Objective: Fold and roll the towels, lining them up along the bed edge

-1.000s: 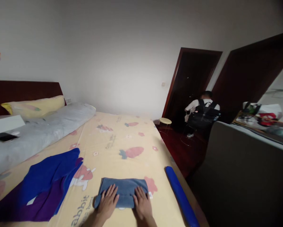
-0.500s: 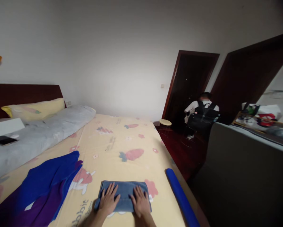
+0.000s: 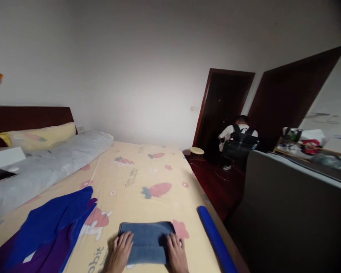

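Observation:
A folded blue-grey cloth (image 3: 149, 242) lies flat on the bed in front of me, with a crease across its middle. My left hand (image 3: 120, 248) rests on its left edge, fingers bent and slightly apart. On the right edge lies my right hand (image 3: 176, 248), fingertips on the fabric. Both thumbs are hidden. To the left, a blue and purple cloth (image 3: 56, 220) is spread loosely with a white tag showing. A blue rolled-up cloth (image 3: 216, 237) lies along the bed's right side.
The bed sheet (image 3: 124, 204) is yellow with printed carrots. Grey bedding (image 3: 59, 161), a pillow (image 3: 42, 135) and a phone (image 3: 1, 174) lie at the left. Beyond the bed stand a stool (image 3: 197, 150) and a seated person (image 3: 238, 138). A dark panel (image 3: 295, 212) rises at the right.
My hands have slid apart, from the top of the folded cloth out to its left and right edges. The camera view has tilted up slightly and turned a little right.

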Motion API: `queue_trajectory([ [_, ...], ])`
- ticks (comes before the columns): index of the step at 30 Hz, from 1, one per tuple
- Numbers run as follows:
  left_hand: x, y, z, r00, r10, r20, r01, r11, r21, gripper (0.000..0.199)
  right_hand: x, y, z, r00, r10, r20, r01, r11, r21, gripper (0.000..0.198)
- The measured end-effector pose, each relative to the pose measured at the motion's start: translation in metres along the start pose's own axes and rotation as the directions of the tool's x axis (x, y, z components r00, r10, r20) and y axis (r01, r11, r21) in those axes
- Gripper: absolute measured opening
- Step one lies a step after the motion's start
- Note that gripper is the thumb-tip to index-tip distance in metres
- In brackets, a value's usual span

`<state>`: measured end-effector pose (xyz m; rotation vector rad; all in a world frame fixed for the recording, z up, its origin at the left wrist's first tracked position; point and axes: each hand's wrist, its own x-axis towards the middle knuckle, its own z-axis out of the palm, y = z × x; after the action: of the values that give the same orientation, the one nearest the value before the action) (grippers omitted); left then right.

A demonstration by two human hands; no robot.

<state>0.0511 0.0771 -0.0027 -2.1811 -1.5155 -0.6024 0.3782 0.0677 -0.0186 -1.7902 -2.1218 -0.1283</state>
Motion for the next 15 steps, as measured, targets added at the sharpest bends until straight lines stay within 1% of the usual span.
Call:
queue_trajectory([
  [1, -0.009, -0.007, -0.003, 1.0, 0.029, 0.009, -0.029, 1.0, -0.003, 0.037, -0.009, 0.007, 0.002, 0.997, -0.071, -0.017, 0.071, 0.997, 0.002, 0.051],
  [3, -0.027, -0.021, -0.011, 0.998, 0.013, 0.061, -0.012, 1.0, -0.019, 0.032, -0.027, 0.019, 0.002, 0.987, -0.156, -0.037, 0.157, 0.987, 0.023, 0.046],
  [6, -0.044, -0.034, -0.021, 0.985, 0.007, 0.175, 0.014, 0.992, -0.124, 0.034, -0.043, 0.029, -0.01, 0.981, -0.189, -0.039, 0.192, 0.976, 0.1, 0.043],
  [8, -0.045, -0.037, -0.027, 0.965, 0.003, 0.263, 0.049, 0.98, -0.191, 0.046, -0.045, 0.029, -0.025, 0.98, -0.197, -0.02, 0.197, 0.966, 0.165, 0.047],
  [10, -0.038, -0.036, -0.036, 0.938, -0.034, 0.344, 0.114, 0.97, -0.215, 0.058, -0.041, 0.024, -0.042, 0.982, -0.188, 0.008, 0.181, 0.957, 0.226, 0.046],
  [11, -0.033, -0.035, -0.041, 0.926, -0.047, 0.375, 0.14, 0.964, -0.225, 0.06, -0.038, 0.02, -0.05, 0.985, -0.173, 0.025, 0.161, 0.955, 0.25, 0.043],
  [12, -0.027, -0.034, -0.047, 0.915, -0.048, 0.4, 0.156, 0.958, -0.24, 0.058, -0.035, 0.017, -0.057, 0.988, -0.146, 0.045, 0.129, 0.955, 0.269, 0.041],
  [15, -0.012, -0.031, -0.063, 0.886, -0.036, 0.461, 0.176, 0.948, -0.264, 0.043, -0.028, 0.008, -0.073, 0.991, -0.044, 0.126, 0.007, 0.96, 0.281, 0.036],
])
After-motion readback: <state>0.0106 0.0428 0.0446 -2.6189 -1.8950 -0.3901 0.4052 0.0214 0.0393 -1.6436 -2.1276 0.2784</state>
